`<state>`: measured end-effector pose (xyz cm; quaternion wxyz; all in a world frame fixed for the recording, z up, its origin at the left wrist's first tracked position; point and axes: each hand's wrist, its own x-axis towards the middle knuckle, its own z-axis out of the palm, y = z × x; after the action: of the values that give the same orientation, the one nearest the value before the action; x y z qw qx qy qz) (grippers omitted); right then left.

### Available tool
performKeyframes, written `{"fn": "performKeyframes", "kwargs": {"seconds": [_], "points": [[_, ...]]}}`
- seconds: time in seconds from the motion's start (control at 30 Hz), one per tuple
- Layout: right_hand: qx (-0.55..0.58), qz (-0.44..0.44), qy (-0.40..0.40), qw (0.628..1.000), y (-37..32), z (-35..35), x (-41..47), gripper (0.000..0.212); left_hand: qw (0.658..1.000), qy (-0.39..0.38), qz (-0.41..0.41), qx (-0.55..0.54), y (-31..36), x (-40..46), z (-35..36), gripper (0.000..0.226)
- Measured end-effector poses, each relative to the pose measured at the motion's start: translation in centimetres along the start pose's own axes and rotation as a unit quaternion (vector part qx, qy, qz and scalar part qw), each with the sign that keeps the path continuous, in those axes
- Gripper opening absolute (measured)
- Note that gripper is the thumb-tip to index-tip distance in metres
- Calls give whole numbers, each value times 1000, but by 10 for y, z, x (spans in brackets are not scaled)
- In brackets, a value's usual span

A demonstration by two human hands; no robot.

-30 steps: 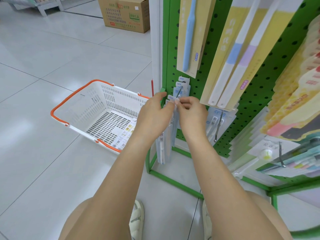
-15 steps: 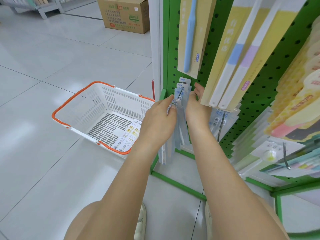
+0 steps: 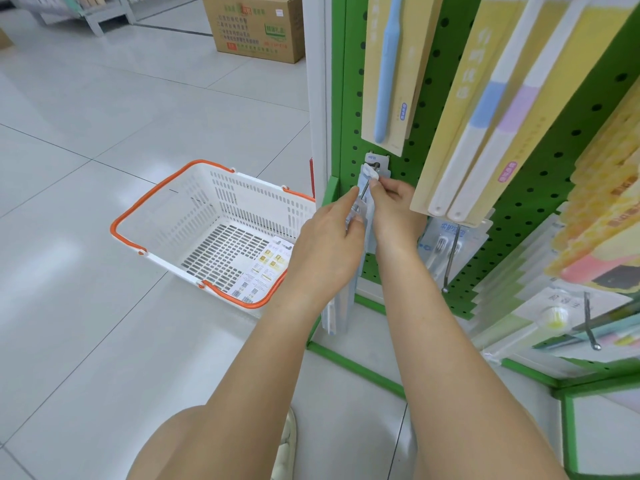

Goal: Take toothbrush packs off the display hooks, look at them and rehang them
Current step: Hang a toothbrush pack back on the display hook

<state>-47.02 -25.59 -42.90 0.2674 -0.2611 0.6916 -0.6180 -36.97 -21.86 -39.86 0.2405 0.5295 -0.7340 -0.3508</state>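
At frame centre, the right hand [image 3: 393, 206] pinches the top of one clear toothbrush pack [image 3: 367, 216] at the metal hook [image 3: 367, 183] on the green pegboard [image 3: 349, 98]. The left hand [image 3: 329, 244] grips packs below. One white basket [image 3: 207, 216] sits at left.

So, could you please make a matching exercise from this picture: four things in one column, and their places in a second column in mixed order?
Things:
1. basket
2. cardboard box
3. right hand
4. blue toothbrush pack

Places:
A. high on the green pegboard, above the hands
B. on the floor, left of the rack
C. far back on the floor, at the top of the picture
D. at the hook, pinching the top of a clear pack

Pairs: 1-B, 2-C, 3-D, 4-A
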Motion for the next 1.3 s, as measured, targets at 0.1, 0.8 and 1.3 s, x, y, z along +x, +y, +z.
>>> {"fn": "performKeyframes", "kwargs": {"seconds": [0.1,0.8,1.3], "points": [[-47,-17,28,998,-1,-2,-3,13,1000,2,3,3,-1,1,1,47],[-392,-305,-48,866,-8,-40,-61,42,1000,-7,-8,-11,3,-1,-4,49],[-446,-302,-200,819,-11,-73,-102,53,978,156,5,-138,1,-7,-14,34]]}}
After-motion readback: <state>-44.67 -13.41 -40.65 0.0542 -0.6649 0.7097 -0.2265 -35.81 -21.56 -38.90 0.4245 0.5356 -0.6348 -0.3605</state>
